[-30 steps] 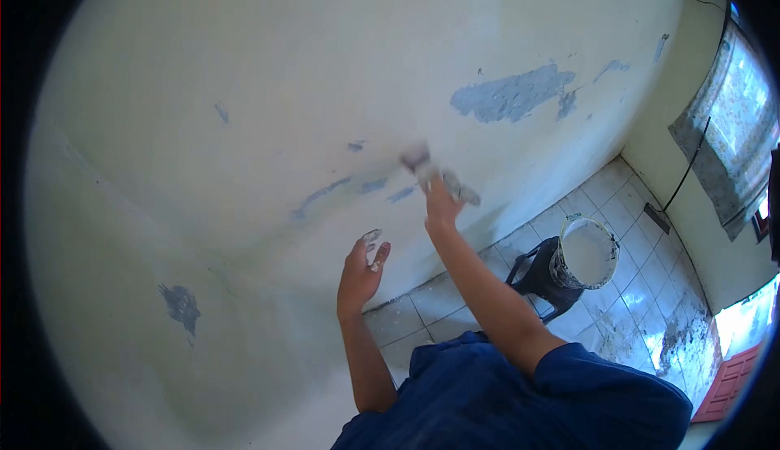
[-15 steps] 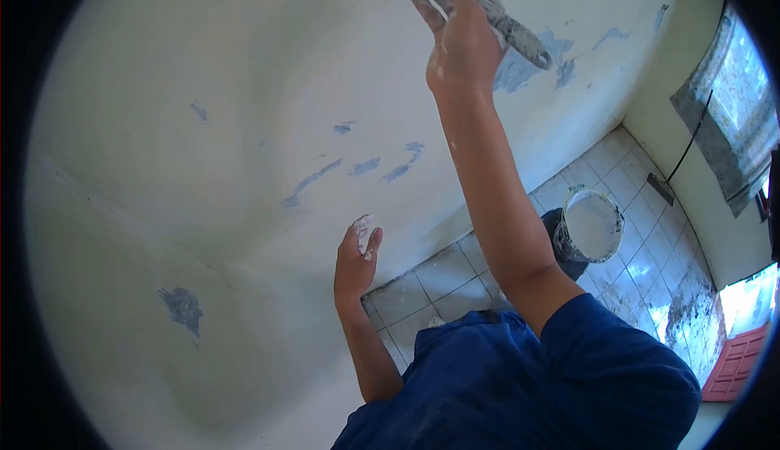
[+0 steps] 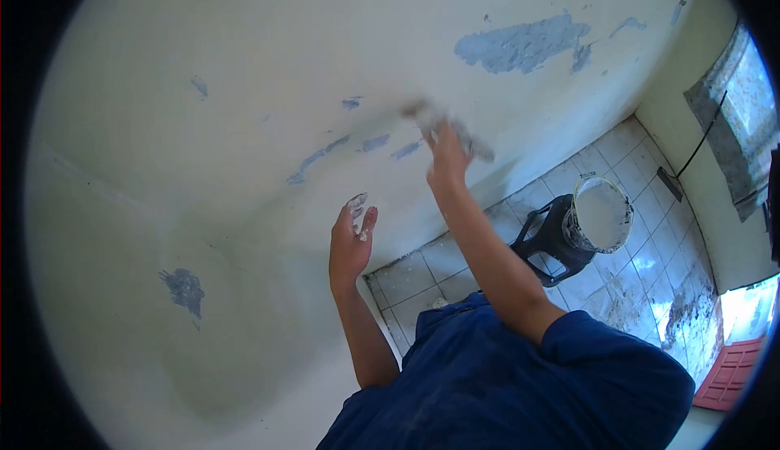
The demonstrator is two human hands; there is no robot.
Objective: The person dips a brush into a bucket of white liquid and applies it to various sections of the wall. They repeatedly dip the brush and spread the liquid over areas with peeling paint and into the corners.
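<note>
My right hand (image 3: 445, 156) grips a putty knife (image 3: 455, 129) smeared with white filler, its blade pressed to the pale wall (image 3: 244, 60) beside some small blue scraped streaks (image 3: 382, 143). The tool is blurred by motion. My left hand (image 3: 351, 239) is raised near the wall below, fingers together, with a lump of white filler (image 3: 357, 204) on the fingertips. A larger bare blue patch (image 3: 520, 43) shows higher on the wall to the right.
A bucket of white filler (image 3: 601, 214) stands on a dark plastic stool (image 3: 548, 239) on the tiled floor (image 3: 650, 263). A curtained window (image 3: 735, 108) is at the right. A red mat (image 3: 727, 373) lies by a bright doorway.
My right hand with the putty knife swung from the wall's middle up high, then came back down to the small blue streaks. My left hand stayed nearly still.
</note>
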